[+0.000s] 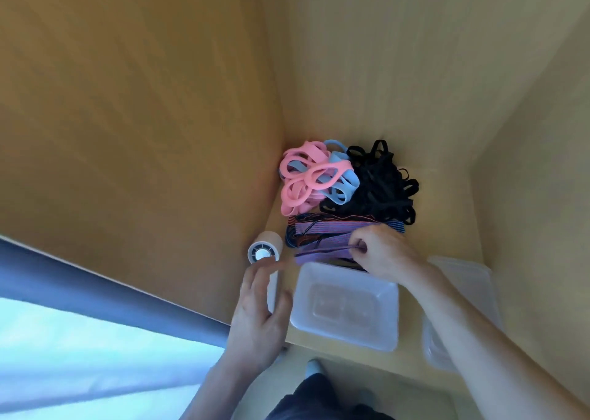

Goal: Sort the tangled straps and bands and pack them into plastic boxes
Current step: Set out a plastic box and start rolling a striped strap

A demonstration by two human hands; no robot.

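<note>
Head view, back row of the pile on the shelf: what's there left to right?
Pink bands → light blue bands → black straps. The striped purple straps lie in front of them, so I left them out.

Bare forearms, no sleeves; dark trousers (pixel 319 397); pale sock (pixel 314 367).

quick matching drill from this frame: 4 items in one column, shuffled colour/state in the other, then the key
Items
1. silicone bands by the left wall
2. elastic strap tangle
3. striped strap
4. nearest plastic box

States
A. black, heaped at the back right
B. pinched in the right hand
C. clear, nothing inside
D. pink, looped in a pile

Pairs: 1-D, 2-A, 3-B, 4-C
</note>
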